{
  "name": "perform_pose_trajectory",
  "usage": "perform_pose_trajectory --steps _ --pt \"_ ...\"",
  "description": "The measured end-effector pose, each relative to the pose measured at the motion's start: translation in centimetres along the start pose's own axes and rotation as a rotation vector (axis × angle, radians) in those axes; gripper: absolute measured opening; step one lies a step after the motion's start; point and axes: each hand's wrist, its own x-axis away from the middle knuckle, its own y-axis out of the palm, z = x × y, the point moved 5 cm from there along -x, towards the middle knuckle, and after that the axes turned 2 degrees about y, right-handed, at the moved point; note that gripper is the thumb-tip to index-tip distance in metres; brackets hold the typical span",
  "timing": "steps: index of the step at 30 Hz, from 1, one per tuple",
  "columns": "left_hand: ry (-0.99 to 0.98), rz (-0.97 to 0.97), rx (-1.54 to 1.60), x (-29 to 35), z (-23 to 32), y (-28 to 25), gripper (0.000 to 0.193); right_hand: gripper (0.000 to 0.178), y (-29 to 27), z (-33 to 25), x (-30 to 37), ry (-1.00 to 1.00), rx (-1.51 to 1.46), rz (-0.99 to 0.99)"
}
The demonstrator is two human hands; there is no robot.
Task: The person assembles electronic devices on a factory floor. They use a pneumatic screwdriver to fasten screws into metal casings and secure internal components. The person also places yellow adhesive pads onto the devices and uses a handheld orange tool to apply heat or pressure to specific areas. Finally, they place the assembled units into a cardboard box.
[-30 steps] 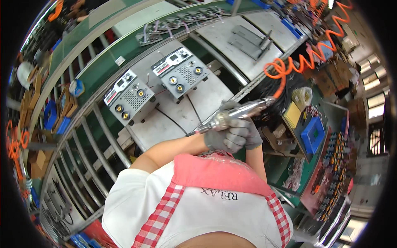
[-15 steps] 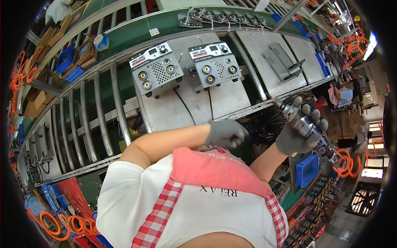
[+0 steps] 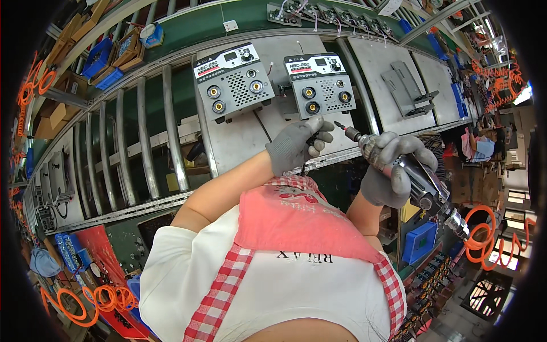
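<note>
My right hand [image 3: 393, 168], in a grey glove, is closed around an air screwdriver [image 3: 424, 185]. The tool's bit points up and left, toward my other hand, and its far end meets an orange coiled hose [image 3: 480, 231]. My left hand [image 3: 299, 145], gloved too, has its fingers curled together just below the right-hand one of two grey welding machines. Something small and dark shows at those fingers, too small to name. This welding machine [image 3: 325, 101] stands beside a second welding machine [image 3: 232, 85], both with front sockets and a knob facing me.
Metal rollers [image 3: 145, 139] fill the line on the left. A grey metal panel [image 3: 405, 88] lies on a plate to the right. Circuit assemblies [image 3: 336, 16] line the back. Blue bins [image 3: 420, 242] sit low at my right, and a bundle of dark cables [image 3: 428, 145] is beyond the screwdriver.
My left hand has moved up toward the right welding machine. The screwdriver has swung left and lower in my right hand, its bit now near my left fingers. The whole view has shifted slightly.
</note>
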Motion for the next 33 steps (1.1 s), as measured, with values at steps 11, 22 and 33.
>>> perform_pose_trajectory --steps 11,22,33 --pt "-0.206 -0.012 0.464 -0.6 0.5 0.1 0.031 0.048 0.6 4.1 0.6 0.108 -0.055 0.036" --pt "-0.216 -0.107 0.569 -2.4 -0.1 -0.9 0.031 0.05 -1.3 5.2 0.8 0.152 -0.036 0.074" --pt "-0.065 -0.073 -0.031 -1.9 1.2 -0.6 0.042 0.05 -2.3 7.5 -0.7 0.155 0.071 0.119"
